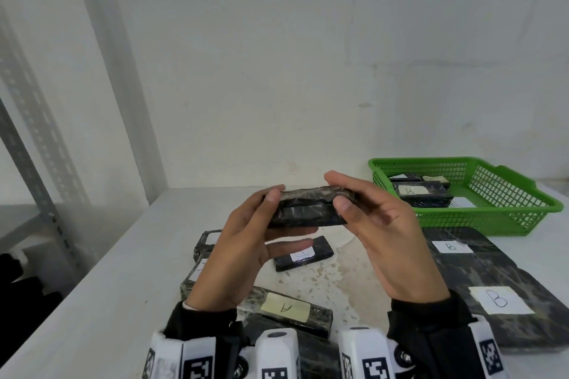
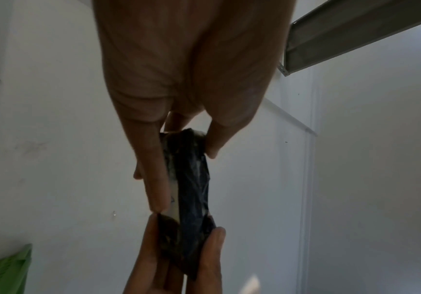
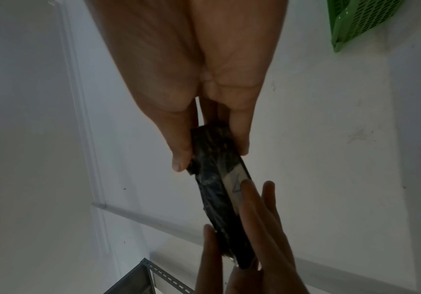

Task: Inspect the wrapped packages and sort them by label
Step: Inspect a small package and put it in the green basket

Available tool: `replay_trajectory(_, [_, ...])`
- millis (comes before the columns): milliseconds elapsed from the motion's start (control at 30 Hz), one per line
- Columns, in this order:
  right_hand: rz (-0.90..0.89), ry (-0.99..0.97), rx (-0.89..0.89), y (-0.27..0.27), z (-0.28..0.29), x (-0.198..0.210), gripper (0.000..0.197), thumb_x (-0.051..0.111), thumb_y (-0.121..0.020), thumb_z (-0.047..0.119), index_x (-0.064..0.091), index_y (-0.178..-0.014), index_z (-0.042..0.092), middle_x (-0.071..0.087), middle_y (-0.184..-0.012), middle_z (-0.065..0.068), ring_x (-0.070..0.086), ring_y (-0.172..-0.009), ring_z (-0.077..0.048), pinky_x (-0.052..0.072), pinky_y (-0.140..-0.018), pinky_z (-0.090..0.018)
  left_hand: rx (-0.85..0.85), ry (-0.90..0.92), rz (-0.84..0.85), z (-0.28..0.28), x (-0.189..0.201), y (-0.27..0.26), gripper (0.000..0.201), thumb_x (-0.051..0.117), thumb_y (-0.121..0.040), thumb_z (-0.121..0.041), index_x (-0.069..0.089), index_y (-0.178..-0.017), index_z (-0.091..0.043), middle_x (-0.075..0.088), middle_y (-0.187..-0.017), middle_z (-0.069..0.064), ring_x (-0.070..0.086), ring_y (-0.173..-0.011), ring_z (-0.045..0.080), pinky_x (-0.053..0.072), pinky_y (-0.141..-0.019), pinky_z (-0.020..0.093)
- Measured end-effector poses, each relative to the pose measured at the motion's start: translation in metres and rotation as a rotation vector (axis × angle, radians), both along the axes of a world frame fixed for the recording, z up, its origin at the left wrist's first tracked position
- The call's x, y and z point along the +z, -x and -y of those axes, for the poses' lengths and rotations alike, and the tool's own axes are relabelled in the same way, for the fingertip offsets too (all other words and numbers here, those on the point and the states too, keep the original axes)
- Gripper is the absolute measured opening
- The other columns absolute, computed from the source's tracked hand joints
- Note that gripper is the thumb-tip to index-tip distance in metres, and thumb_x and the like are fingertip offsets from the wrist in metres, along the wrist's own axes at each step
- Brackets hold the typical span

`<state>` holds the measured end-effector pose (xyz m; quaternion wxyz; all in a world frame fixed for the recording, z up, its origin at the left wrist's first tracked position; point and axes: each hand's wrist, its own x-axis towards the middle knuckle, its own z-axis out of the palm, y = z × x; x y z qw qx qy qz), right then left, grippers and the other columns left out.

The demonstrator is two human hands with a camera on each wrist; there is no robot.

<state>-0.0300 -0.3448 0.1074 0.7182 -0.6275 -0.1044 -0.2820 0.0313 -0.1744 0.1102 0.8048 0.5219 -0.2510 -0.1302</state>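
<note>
Package (image 1: 308, 209) held level, long axis left-right, between both hands

Held package (image 1: 308, 209): black, mottled with grey-white streaks; pale label on its underside.
Basket (image 1: 505, 218), right of held package: bright green mesh.
Package A (image 1: 286, 311), below held package: dark marbled wrap, pale yellow label.
Flat package (image 1: 492, 292), under basket: black-grey marbling, white labels marked B.
Wrist bands (image 1: 197, 360): white, black square codes.

Both hands (image 3: 186, 83) pinch a black wrapped package (image 3: 219, 191) endwise.
</note>
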Motion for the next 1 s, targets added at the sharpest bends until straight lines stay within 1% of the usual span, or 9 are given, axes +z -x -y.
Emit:
replay_trajectory(133, [-0.057,-0.063,0.065,-0.003,0.000,-0.002,0.054,0.072,-0.072,0.034,0.065,-0.125,0.027,0.072,-0.113,0.005,0.066,-0.111,-0.009,0.053,-0.096,-0.028,0.037,0.063,-0.009,-0.001,-0.002,-0.003,0.046,0.056,-0.084,-0.021,0.059,-0.126,-0.004,0.071,-0.115,0.021,0.072,-0.099,0.028,0.060,-0.077,0.031])
replay_trajectory(233, [-0.138,-0.125,0.066,-0.004,-0.001,-0.002,0.064,0.066,-0.072,0.041,0.059,-0.132,0.019,0.073,-0.115,0.004,0.068,-0.110,-0.010,0.057,-0.088,-0.027,0.025,0.046,-0.001,-0.002,-0.005,-0.004,0.043,0.062,-0.086,-0.015,0.059,-0.128,-0.008,0.068,-0.118,0.024,0.070,-0.105,0.031,0.060,-0.082,0.034])
replay_trajectory(367, [-0.172,-0.122,-0.008,-0.005,0.002,-0.006,0.028,0.057,-0.091,0.022,0.070,-0.115,0.016,0.076,-0.100,0.001,0.071,-0.100,-0.015,0.060,-0.079,-0.029,0.003,0.030,0.020,-0.005,-0.008,-0.004,0.039,0.062,-0.087,-0.020,0.063,-0.125,-0.011,0.071,-0.113,0.019,0.070,-0.106,0.029,0.059,-0.084,0.036])
replay_trajectory(500, [-0.166,-0.116,0.021,-0.004,-0.001,-0.004,0.024,0.055,-0.095,0.012,0.071,-0.112,0.017,0.075,-0.096,0.001,0.072,-0.095,-0.014,0.060,-0.078,-0.030,0.090,0.022,0.064,-0.004,-0.009,-0.005,0.034,0.062,-0.088,-0.025,0.066,-0.116,-0.005,0.072,-0.106,0.018,0.070,-0.102,0.029,0.060,-0.082,0.037])
replay_trajectory(567, [-0.153,-0.129,0.037,-0.005,-0.003,-0.004,0.025,0.056,-0.093,0.022,0.070,-0.113,0.020,0.074,-0.097,0.003,0.071,-0.096,-0.010,0.059,-0.077,-0.028,0.129,0.014,0.089,-0.002,-0.010,-0.005,0.028,0.067,-0.089,-0.021,0.067,-0.112,-0.006,0.072,-0.105,0.018,0.070,-0.102,0.030,0.061,-0.082,0.038])
replay_trajectory(667, [-0.166,-0.097,0.039,-0.006,-0.007,-0.004,0.044,0.059,-0.080,0.048,0.067,-0.119,0.028,0.072,-0.112,0.009,0.066,-0.110,-0.010,0.059,-0.078,-0.029,0.152,0.022,0.111,0.000,-0.012,-0.005,0.025,0.066,-0.089,-0.019,0.068,-0.111,-0.008,0.072,-0.104,0.017,0.070,-0.102,0.031,0.061,-0.081,0.037])
replay_trajectory(800, [-0.149,-0.123,-0.005,-0.006,-0.009,-0.006,0.030,0.058,-0.089,0.031,0.071,-0.115,0.022,0.072,-0.093,-0.007,0.071,-0.096,-0.023,0.061,-0.068,-0.031,0.116,0.048,0.117,0.000,-0.013,-0.003,0.028,0.058,-0.086,-0.024,0.068,-0.107,-0.009,0.071,-0.102,0.013,0.069,-0.098,0.026,0.060,-0.082,0.037])
replay_trajectory(900, [-0.142,-0.128,-0.025,-0.004,-0.008,-0.008,0.023,0.057,-0.094,0.018,0.072,-0.111,0.017,0.062,-0.096,-0.026,0.069,-0.092,-0.020,0.061,-0.069,-0.034,0.105,0.046,0.102,0.002,-0.014,-0.002,0.028,0.058,-0.086,-0.027,0.067,-0.101,-0.006,0.070,-0.101,0.015,0.069,-0.097,0.026,0.060,-0.081,0.038])
replay_trajectory(1000, [-0.152,-0.127,-0.001,-0.002,-0.008,-0.005,0.024,0.058,-0.093,0.024,0.073,-0.110,0.019,0.066,-0.102,-0.021,0.071,-0.094,-0.017,0.061,-0.071,-0.034,0.149,0.032,0.133,0.003,-0.015,-0.003,0.017,0.064,-0.088,-0.021,0.067,-0.096,-0.008,0.070,-0.093,0.010,0.070,-0.090,0.021,0.061,-0.076,0.036])
